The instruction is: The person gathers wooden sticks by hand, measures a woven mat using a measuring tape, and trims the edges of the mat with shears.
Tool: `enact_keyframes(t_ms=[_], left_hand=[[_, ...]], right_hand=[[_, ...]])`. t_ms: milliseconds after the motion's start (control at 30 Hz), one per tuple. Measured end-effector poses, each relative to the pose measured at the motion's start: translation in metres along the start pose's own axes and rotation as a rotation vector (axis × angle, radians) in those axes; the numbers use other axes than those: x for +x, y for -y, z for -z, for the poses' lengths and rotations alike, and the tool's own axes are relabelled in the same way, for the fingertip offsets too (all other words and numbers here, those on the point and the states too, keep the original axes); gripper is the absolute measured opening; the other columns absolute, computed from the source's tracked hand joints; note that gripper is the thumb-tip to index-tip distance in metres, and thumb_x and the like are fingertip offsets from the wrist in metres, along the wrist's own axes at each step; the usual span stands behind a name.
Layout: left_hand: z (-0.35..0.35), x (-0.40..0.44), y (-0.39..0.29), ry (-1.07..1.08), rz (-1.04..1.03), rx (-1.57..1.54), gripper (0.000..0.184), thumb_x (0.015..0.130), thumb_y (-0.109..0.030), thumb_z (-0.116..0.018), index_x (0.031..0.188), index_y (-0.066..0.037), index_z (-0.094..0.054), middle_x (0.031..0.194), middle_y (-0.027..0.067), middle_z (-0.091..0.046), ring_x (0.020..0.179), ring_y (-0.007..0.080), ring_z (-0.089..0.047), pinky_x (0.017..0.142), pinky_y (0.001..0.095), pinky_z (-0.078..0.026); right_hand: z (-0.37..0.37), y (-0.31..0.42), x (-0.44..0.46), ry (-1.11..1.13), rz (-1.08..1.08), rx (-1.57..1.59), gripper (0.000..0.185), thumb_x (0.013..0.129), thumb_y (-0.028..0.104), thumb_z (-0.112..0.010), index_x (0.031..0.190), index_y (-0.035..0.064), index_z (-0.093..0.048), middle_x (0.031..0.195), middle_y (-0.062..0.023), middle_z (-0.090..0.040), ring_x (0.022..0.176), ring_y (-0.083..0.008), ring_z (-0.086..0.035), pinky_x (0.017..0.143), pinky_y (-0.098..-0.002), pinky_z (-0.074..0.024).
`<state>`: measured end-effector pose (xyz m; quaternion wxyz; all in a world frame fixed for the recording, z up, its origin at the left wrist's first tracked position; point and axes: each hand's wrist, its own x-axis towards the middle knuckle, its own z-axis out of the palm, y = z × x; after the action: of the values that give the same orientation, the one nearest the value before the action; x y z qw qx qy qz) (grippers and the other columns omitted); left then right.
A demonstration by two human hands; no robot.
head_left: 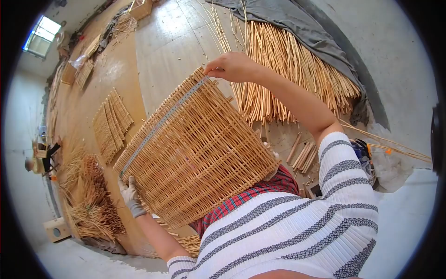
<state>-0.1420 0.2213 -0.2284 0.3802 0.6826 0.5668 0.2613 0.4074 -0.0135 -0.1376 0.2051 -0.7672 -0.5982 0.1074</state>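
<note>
A woven wicker panel (pixel 200 144) leans tilted across my lap, over a red plaid cloth (pixel 241 193). A pale measuring tape (pixel 162 122) is stretched straight along its far edge, from corner to corner. My right hand (pixel 233 67) is bare and pinches the tape's end at the upper corner, its fingertips close to the wicker. At the lower left corner, my left hand (pixel 131 195), in a light glove, grips the panel's edge where the tape's other end lies. The glove's fingers are partly hidden behind the panel, and I cannot see the tape's case.
A large bundle of peeled rods (pixel 283 69) lies at the upper right, partly under a grey cloth (pixel 302 23). Several finished woven pieces (pixel 113 124) rest on the floor to the left. Below them is a heap of thin canes (pixel 95 200). Short sticks (pixel 304 156) lie to my right.
</note>
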Motion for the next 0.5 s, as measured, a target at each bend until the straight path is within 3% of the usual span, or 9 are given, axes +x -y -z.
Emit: enact_keyframes(t_ms=[100, 133, 167, 233, 267, 300, 367, 433, 500], left_hand=[[-0.002, -0.005, -0.009, -0.029, 0.043, 0.030, 0.075, 0.093, -0.029, -0.073, 0.154, -0.006, -0.035, 0.135, 0.0157, -0.059, 0.116, 0.0245, -0.058, 0.094, 0.0346, -0.051], [-0.002, -0.006, -0.012, 0.016, -0.027, 0.023, 0.077, 0.094, -0.038, -0.071, 0.154, -0.007, -0.035, 0.139, 0.0183, -0.056, 0.117, 0.0268, -0.058, 0.098, 0.0362, -0.049], [0.003, -0.008, -0.014, 0.011, -0.038, 0.039, 0.077, 0.094, -0.038, -0.071, 0.154, -0.007, -0.035, 0.139, 0.0183, -0.056, 0.117, 0.0268, -0.058, 0.098, 0.0362, -0.049], [-0.011, -0.039, -0.091, -0.236, 0.183, 0.933, 0.079, 0.093, -0.051, -0.066, 0.152, -0.007, -0.038, 0.141, 0.0217, -0.052, 0.121, 0.0313, -0.057, 0.103, 0.0408, -0.047], [0.002, -0.031, -0.081, -0.306, 0.028, 0.845, 0.081, 0.091, -0.061, -0.062, 0.148, -0.007, -0.044, 0.142, 0.0241, -0.049, 0.125, 0.0357, -0.054, 0.104, 0.0461, -0.046], [0.005, -0.026, -0.094, -0.309, 0.017, 0.862, 0.081, 0.091, -0.061, -0.062, 0.148, -0.007, -0.044, 0.142, 0.0241, -0.049, 0.125, 0.0357, -0.054, 0.104, 0.0461, -0.046], [-0.006, -0.022, -0.134, -0.283, -0.292, 0.480, 0.071, 0.093, -0.050, -0.066, 0.145, -0.006, -0.048, 0.140, 0.0226, -0.050, 0.126, 0.0348, -0.054, 0.104, 0.0452, -0.047], [-0.055, -0.026, -0.185, -0.041, -0.402, 0.068, 0.059, 0.095, -0.035, -0.068, 0.142, -0.004, -0.051, 0.138, 0.0204, -0.054, 0.126, 0.0327, -0.055, 0.103, 0.0428, -0.047], [-0.102, -0.023, -0.224, 0.118, -0.890, 0.387, 0.050, 0.095, -0.024, -0.068, 0.141, -0.008, -0.055, 0.134, 0.0185, -0.058, 0.126, 0.0323, -0.055, 0.105, 0.0414, -0.047]], right_hand=[[0.002, 0.005, 0.003, 0.011, -0.014, -0.035, 0.024, 0.097, 0.038, -0.058, 0.103, 0.0184, -0.070, 0.092, -0.0042, -0.072, 0.090, -0.0264, -0.069, 0.079, -0.0426, -0.0535], [0.002, 0.008, 0.002, 0.026, -0.031, -0.089, 0.023, 0.098, 0.035, -0.058, 0.098, 0.0138, -0.069, 0.089, -0.0070, -0.071, 0.087, -0.0268, -0.069, 0.078, -0.0422, -0.0529], [0.000, 0.012, -0.001, 0.014, -0.031, -0.074, 0.023, 0.098, 0.035, -0.058, 0.098, 0.0138, -0.069, 0.089, -0.0070, -0.071, 0.087, -0.0268, -0.069, 0.078, -0.0422, -0.0529], [-0.001, 0.026, -0.014, -0.026, -0.011, -0.164, 0.024, 0.098, 0.034, -0.056, 0.093, 0.0145, -0.068, 0.087, -0.0072, -0.071, 0.083, -0.0280, -0.070, 0.074, -0.0450, -0.0545], [0.003, 0.041, -0.029, -0.021, 0.077, -0.129, 0.023, 0.096, 0.033, -0.057, 0.091, 0.0135, -0.068, 0.086, -0.0088, -0.071, 0.081, -0.0282, -0.070, 0.071, -0.0456, -0.0543], [0.001, 0.058, -0.049, -0.011, 0.164, -0.091, 0.022, 0.095, 0.031, -0.058, 0.088, 0.0125, -0.068, 0.085, -0.0104, -0.071, 0.079, -0.0284, -0.071, 0.068, -0.0462, -0.0542], [-0.032, 0.085, -0.083, 0.003, 0.366, -0.126, 0.017, 0.088, 0.028, -0.064, 0.082, 0.0121, -0.062, 0.079, -0.0075, -0.067, 0.063, -0.0280, -0.067, 0.058, -0.0428, -0.0520], [-0.072, 0.107, -0.105, 0.074, 0.419, 0.019, 0.014, 0.085, 0.026, -0.066, 0.081, 0.0129, -0.062, 0.075, -0.0066, -0.065, 0.064, -0.0275, -0.067, 0.059, -0.0428, -0.0526], [-0.100, 0.130, -0.115, 0.028, 0.477, 0.086, 0.019, 0.084, 0.029, -0.069, 0.093, 0.0116, -0.068, 0.086, -0.0096, -0.068, 0.074, -0.0289, -0.069, 0.063, -0.0471, -0.0532]])
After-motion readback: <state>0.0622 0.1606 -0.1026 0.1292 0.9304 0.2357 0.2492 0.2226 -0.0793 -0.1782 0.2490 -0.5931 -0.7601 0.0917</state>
